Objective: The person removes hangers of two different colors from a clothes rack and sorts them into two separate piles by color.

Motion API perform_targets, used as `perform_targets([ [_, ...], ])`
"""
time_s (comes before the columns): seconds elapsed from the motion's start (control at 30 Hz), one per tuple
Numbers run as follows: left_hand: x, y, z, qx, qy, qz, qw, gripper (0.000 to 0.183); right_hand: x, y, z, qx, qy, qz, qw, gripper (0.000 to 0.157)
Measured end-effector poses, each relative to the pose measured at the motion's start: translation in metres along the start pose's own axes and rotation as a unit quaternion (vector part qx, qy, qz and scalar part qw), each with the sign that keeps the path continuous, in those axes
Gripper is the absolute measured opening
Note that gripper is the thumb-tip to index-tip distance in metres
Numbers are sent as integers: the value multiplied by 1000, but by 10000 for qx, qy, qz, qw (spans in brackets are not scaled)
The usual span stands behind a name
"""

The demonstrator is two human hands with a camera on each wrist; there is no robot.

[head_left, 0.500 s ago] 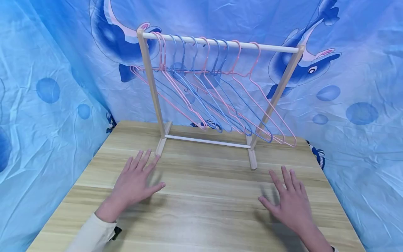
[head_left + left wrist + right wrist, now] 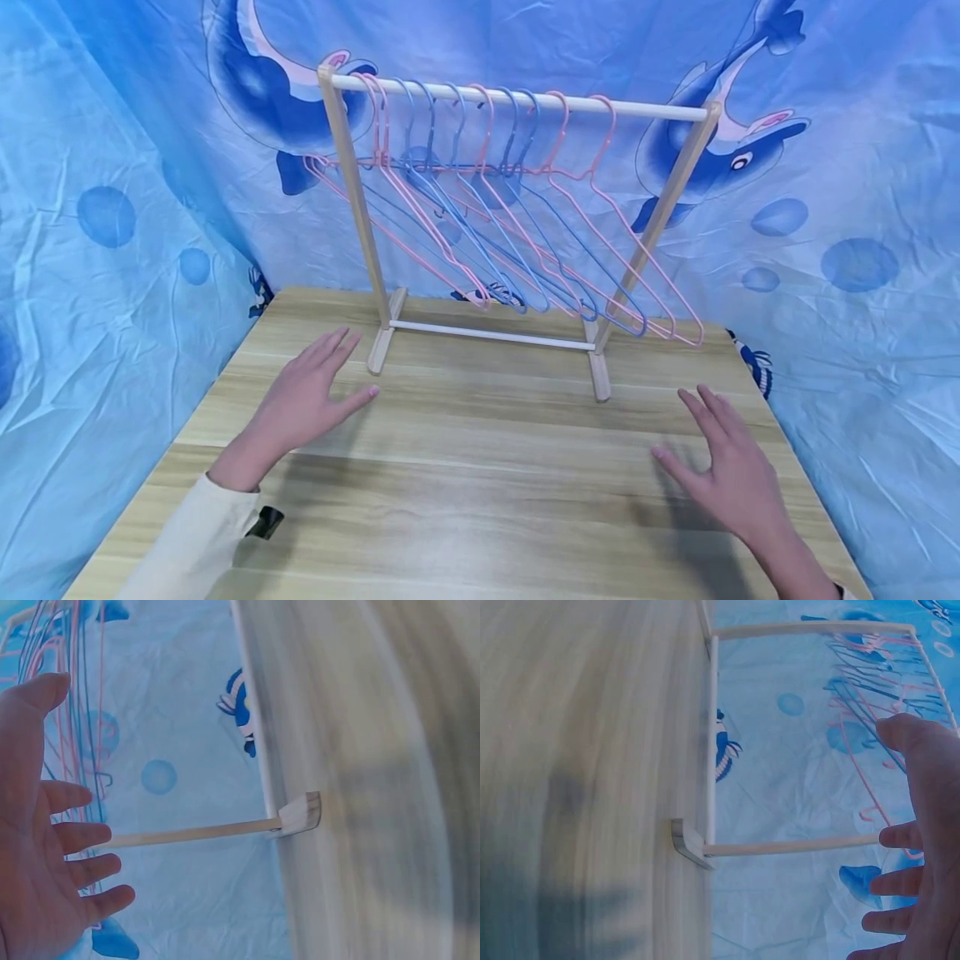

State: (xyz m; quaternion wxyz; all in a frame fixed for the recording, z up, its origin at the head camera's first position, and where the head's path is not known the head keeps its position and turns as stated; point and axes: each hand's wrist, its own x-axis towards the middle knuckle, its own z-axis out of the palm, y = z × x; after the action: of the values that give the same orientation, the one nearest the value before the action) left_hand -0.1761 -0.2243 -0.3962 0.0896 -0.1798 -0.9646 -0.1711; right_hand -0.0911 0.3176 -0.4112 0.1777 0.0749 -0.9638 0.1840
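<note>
A small wooden garment rack stands at the back of the table, with several pink hangers and blue hangers hooked over its white top rail. In the head view my left hand hovers over the table, in front of the rack's left foot, fingers extended and thumb apart. My right hand is raised above the table's right side, also with fingers spread. Neither hand touches anything. Both wrist views show the bare palms, the left hand and the right hand, with the rack beyond.
The wood-grain table runs from the rack toward me. Around it hangs a blue curtain printed with dolphins, close behind the rack. The rack's feet rest on the tabletop, joined by a low white bar.
My hands have lifted and turned from palm-down toward palms facing inward. The right hand moved to the right, the left slightly left and up. The rack and hangers look unchanged.
</note>
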Motion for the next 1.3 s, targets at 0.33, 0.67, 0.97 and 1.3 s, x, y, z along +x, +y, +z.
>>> perform_targets([
  [0.33, 27, -7, -11, -303, 1201, 166, 9922, 71, 15, 20, -23, 507, 245, 97, 9984, 77],
  [0.67, 68, -11, -20, -1593, 1794, -482, 9696, 60, 43, 35, -51, 962, 997, -157, 9902, 68],
  [0.97, 99, -8, -32, -2317, 2184, -719, 9452, 64, 77, 36, -71, 1434, 987, -305, 9843, 59],
  [1.3, 121, -9, -42, -2599, 2386, -846, 9319, 64, 110, 24, -82, 1723, 1102, -410, 9780, 46],
])
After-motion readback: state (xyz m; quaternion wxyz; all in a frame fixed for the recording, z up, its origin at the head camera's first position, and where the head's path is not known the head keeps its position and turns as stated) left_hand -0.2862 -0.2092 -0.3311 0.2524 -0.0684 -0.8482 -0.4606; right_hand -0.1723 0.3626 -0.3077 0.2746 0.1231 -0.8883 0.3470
